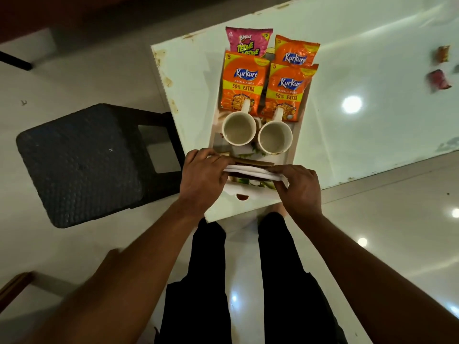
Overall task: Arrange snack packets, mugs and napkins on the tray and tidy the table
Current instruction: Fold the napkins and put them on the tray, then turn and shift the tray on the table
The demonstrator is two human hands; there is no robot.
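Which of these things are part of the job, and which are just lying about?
Job: tray, pink packet, three orange packets, left mug, right mug, napkins held by left hand and right hand.
Lying about: black stool; two small blurry packets far along the table, perhaps left to tidy.

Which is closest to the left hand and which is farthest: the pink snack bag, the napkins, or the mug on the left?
From the left hand:
1. napkins: held in it, at the near end of the tray.
2. left mug: just beyond, in the middle of the tray.
3. pink snack bag: at the tray's far end.
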